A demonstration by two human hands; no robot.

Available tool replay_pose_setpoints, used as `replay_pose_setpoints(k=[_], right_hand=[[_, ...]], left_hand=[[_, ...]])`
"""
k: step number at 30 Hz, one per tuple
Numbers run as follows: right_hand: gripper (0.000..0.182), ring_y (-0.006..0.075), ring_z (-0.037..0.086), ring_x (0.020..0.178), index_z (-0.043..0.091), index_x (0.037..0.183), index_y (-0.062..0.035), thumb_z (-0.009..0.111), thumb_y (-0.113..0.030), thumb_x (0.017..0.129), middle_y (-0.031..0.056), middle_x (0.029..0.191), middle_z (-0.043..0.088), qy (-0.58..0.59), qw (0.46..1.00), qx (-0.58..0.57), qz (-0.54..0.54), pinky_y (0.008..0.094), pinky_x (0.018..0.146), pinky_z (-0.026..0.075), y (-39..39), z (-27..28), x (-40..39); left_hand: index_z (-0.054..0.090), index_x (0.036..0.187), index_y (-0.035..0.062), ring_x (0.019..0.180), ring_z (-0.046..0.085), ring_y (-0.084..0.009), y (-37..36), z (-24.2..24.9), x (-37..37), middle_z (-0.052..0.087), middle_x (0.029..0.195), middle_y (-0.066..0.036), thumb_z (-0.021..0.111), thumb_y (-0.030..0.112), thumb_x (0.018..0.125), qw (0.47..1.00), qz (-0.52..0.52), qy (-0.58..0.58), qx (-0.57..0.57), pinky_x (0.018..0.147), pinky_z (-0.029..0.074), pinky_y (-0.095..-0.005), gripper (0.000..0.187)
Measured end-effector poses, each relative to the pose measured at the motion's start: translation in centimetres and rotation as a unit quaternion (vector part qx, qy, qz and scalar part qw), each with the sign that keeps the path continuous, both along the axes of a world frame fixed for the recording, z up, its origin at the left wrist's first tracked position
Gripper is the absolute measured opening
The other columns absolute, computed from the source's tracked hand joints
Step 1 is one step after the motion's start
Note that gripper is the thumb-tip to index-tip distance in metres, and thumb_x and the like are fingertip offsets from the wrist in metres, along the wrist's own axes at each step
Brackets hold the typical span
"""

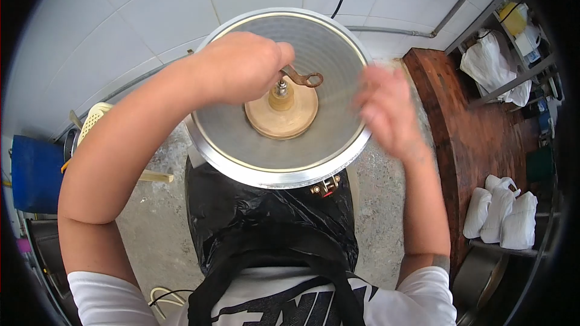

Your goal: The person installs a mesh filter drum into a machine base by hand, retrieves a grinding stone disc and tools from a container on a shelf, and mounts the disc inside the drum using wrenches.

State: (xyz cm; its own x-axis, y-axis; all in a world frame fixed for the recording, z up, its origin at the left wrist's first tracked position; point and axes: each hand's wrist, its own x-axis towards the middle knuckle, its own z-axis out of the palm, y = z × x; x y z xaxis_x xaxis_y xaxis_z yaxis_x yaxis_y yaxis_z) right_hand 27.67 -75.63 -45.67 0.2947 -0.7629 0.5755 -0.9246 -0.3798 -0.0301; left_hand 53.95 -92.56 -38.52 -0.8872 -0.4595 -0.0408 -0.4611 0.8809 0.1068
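Note:
My left hand is closed around a rusty wrench, whose ring end sticks out to the right over the bowl. Below it, a threaded bolt with a nut rises from a brass-coloured hub at the centre of a round disc. The disc sits at the bottom of a wide metal bowl with a shiny rim. At the bowl's right rim, my right hand is raised, its fingers smeared by motion.
A latch hangs at the bowl's near rim, above a black plastic covering. Left stand a blue bin and a pale plastic chair. A wooden platform and shelves with white bags are on the right.

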Motion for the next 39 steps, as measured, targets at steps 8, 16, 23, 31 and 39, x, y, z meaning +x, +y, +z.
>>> replay_pose_setpoints(k=[8,16,23,31,39], right_hand=[[0.058,0.0323,0.062,0.128,0.073,0.123,-0.0108,0.073,-0.059,0.090,0.0086,0.130,0.069,-0.093,0.986,0.113,0.086,0.0694,0.120,0.026,6.4,0.9,12.6],[0.046,0.0426,0.050,0.141,0.065,0.136,0.0000,0.067,-0.027,0.100,0.0167,0.146,0.061,-0.121,0.981,-0.084,-0.126,0.0607,0.123,0.031,1.0,1.6,1.5],[0.054,0.0424,0.045,0.149,0.067,0.138,-0.0174,0.077,-0.037,0.088,0.0096,0.147,0.062,-0.020,0.990,0.083,-0.108,0.0672,0.124,0.024,0.8,-0.4,0.0],[0.036,0.0280,0.064,0.098,0.076,0.106,-0.0119,0.072,-0.043,0.090,0.0059,0.104,0.069,-0.083,0.996,0.015,0.042,0.0590,0.110,0.039,1.9,0.3,6.7],[0.035,0.0283,0.065,0.097,0.076,0.104,-0.0096,0.073,-0.041,0.091,0.0070,0.102,0.070,-0.085,0.994,-0.002,0.073,0.0578,0.109,0.040,2.2,-0.4,6.7]], left_hand=[[0.069,0.107,0.0019,0.088,0.070,-0.0441,0.0,0.2,0.5,0.072,0.087,-0.023,0.064,0.010,0.091,0.999,0.011,-0.030,0.035,0.078,0.055,-0.0530,0.018],[0.069,0.105,0.0019,0.088,0.070,-0.0432,-0.1,0.1,0.7,0.072,0.088,-0.022,0.065,0.010,0.089,0.999,-0.036,-0.031,0.019,0.080,0.054,-0.0536,0.019],[0.069,0.105,0.0020,0.091,0.069,-0.0439,0.2,0.9,-0.1,0.073,0.090,-0.022,0.065,0.011,0.090,0.997,-0.046,-0.054,0.016,0.083,0.054,-0.0533,0.018],[0.076,0.100,0.0003,0.091,0.072,-0.0406,0.1,1.0,-1.7,0.073,0.089,-0.021,0.064,0.009,0.090,0.980,-0.092,-0.154,-0.089,0.083,0.057,-0.0516,0.018],[0.081,0.083,0.0054,0.088,0.076,-0.0393,0.7,0.8,-4.9,0.076,0.089,-0.022,0.069,0.011,0.085,0.970,-0.081,-0.212,-0.092,0.077,0.059,-0.0488,0.014]])
